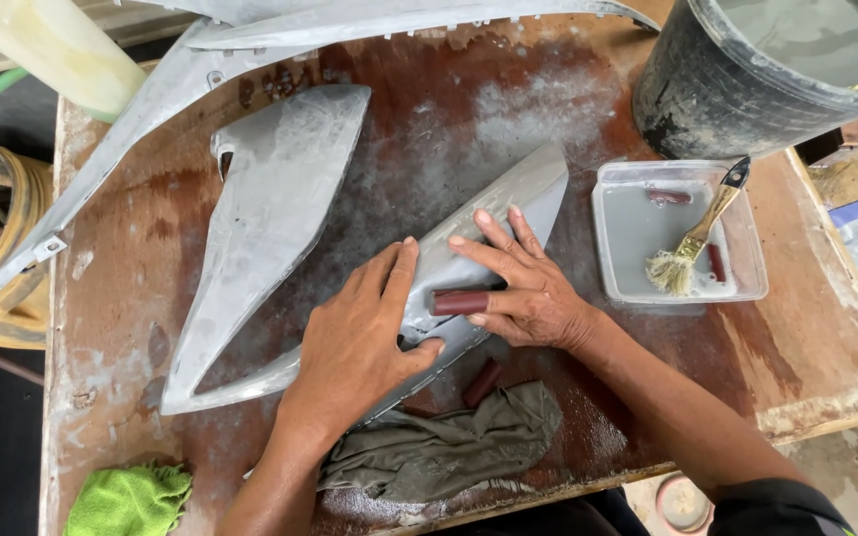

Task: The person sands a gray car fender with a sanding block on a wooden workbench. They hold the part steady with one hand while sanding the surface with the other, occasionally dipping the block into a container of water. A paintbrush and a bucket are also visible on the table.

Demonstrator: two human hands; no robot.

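Note:
A grey plastic body panel (508,199) lies at an angle on the wet wooden table (111,298). My left hand (359,337) lies flat on its lower part, pressing it down. My right hand (518,283) rests on the panel's middle, fingers spread, with a small reddish-brown roll of sandpaper (459,302) under its fingers. A second reddish-brown roll (482,382) sits on the table just below the panel.
A larger grey panel (270,218) lies to the left, more grey panels at the back (350,20). A clear tray (737,288) holds water and a paintbrush (697,233). Black bucket (717,89) back right, grey-green rag (449,447) near front edge, green cloth (131,499) front left.

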